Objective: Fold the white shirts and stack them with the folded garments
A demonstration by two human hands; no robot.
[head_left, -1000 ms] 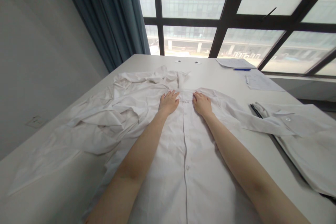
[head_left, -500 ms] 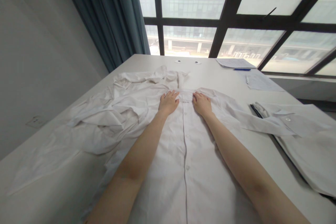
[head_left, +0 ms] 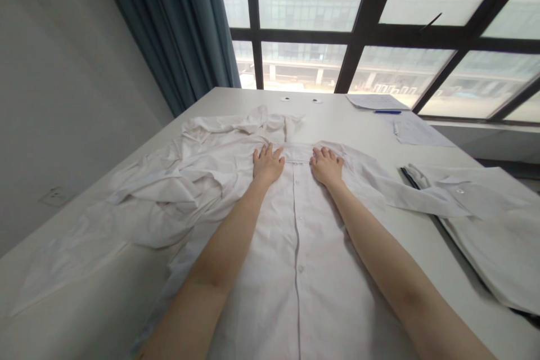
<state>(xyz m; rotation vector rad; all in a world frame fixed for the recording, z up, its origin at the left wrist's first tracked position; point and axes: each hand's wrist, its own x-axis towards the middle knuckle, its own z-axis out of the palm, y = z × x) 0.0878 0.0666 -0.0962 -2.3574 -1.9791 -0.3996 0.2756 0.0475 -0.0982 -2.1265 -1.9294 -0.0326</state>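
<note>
A white button-front shirt (head_left: 278, 259) lies spread face up on the table, its button line running straight toward me and its collar end at the far side. My left hand (head_left: 269, 165) rests on the cloth left of the collar, palm down with fingers spread. On the other side of the collar, my right hand (head_left: 327, 166) lies flat on the shirt, its fingers apart. Neither hand grips the fabric. One sleeve stretches out to the right across the table. More crumpled white cloth (head_left: 169, 191) is bunched at the left.
A folded white garment (head_left: 498, 236) on something dark-edged lies at the right. Papers (head_left: 379, 102), a blue pen (head_left: 387, 112) and two small round discs sit at the far edge of the white table (head_left: 329, 124). A blue curtain (head_left: 177, 28) and windows stand behind.
My left hand has shifted slightly left and my right slightly right, and the fingers of both have spread wider. The shirt lies as before.
</note>
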